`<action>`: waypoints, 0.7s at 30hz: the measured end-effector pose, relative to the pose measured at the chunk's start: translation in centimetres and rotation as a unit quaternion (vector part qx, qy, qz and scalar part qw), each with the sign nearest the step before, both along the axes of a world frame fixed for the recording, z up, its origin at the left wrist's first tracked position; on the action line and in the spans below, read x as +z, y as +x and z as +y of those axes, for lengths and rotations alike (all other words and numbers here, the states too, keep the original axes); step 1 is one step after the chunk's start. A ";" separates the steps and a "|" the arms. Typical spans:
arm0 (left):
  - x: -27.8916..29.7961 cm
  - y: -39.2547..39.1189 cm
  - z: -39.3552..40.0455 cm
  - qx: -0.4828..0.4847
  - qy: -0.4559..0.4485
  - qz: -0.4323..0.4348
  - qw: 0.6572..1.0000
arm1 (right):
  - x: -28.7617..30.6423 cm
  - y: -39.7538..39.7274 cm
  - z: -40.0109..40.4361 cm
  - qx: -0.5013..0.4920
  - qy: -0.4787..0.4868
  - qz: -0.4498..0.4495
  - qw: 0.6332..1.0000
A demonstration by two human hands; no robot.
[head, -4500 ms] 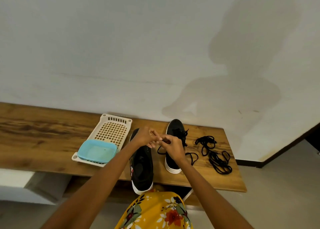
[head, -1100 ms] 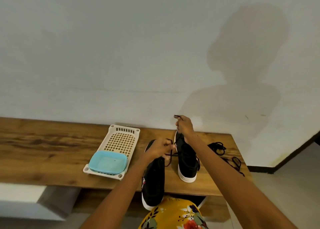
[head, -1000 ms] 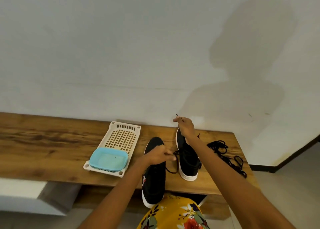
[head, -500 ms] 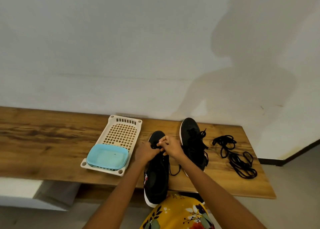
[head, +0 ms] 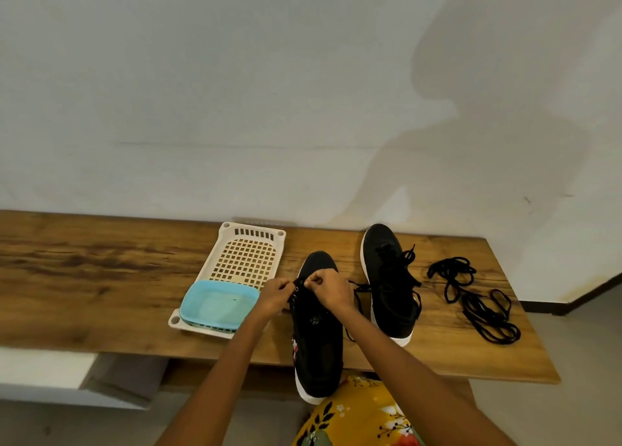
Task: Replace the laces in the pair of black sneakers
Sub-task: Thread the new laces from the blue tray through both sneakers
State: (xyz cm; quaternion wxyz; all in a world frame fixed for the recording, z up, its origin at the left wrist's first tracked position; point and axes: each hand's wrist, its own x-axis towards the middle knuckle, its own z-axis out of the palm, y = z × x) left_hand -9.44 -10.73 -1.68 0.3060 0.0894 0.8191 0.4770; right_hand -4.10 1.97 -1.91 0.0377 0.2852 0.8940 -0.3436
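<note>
Two black sneakers with white soles stand on the wooden bench (head: 101, 297). The near sneaker (head: 318, 341) overhangs the front edge, toe pointing away. My left hand (head: 274, 299) grips its left eyelet edge. My right hand (head: 328, 289) pinches a black lace (head: 357, 290) at the front eyelets; the lace trails right across the bench. The far sneaker (head: 392, 285) stands to the right, laced, with loose ends at its tongue. A heap of loose black laces (head: 474, 299) lies further right.
A cream perforated plastic tray (head: 247, 253) lies left of the sneakers with a light blue tub (head: 217, 306) resting on its near end. The white wall runs behind the bench. The bench ends at the right, past the laces. Yellow floral cloth (head: 356, 415) shows below.
My right hand came down from above the far sneaker's toe to the near sneaker. Both hands now meet at its front eyelets. The view has shifted a little.
</note>
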 end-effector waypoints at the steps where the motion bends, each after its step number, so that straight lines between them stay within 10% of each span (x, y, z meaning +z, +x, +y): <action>1: 0.1 0.0 -0.1 -0.008 0.004 0.000 1.000 | -0.1 -0.1 0.0 -0.003 0.005 0.000 1.000; 21: -0.4 0.0 1.6 -0.042 -0.121 0.185 0.974 | -1.1 0.0 1.9 0.079 -0.038 -0.010 0.996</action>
